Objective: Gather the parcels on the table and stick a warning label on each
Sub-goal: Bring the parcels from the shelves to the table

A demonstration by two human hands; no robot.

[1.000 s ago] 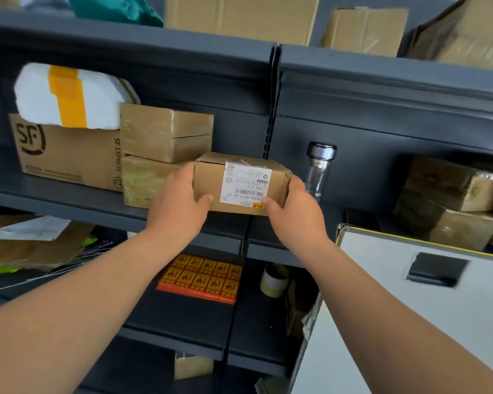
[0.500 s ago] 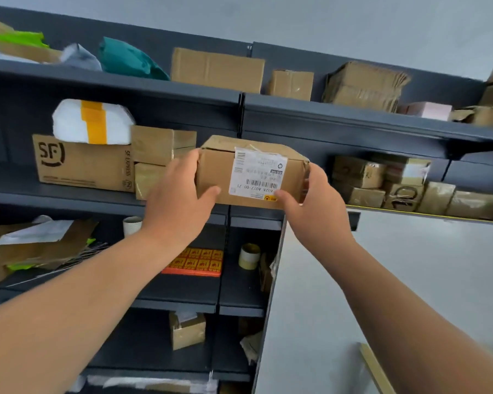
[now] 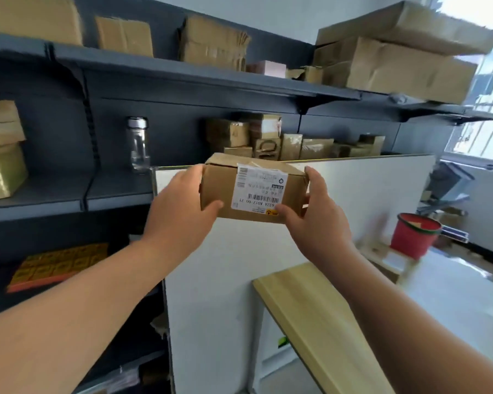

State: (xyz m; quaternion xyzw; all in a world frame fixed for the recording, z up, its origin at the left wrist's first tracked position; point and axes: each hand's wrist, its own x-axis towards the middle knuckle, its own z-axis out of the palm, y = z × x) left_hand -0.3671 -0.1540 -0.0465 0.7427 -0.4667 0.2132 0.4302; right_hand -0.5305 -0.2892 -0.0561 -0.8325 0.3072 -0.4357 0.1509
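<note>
Head view: parcel [image 3: 254, 191] ends hand-covered.

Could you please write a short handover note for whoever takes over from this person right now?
Left hand and right hand: each grips one end of a small cardboard parcel, held in the air in front of the white panel.
Shipping label faces the camera, printed upside down.
Orange warning-label sheet lies on the lower shelf, left.
Wooden table is lower right.
Done: one parcel in hand.
Left: set it on the table, stick a warning label on it, fetch other parcels.
</note>
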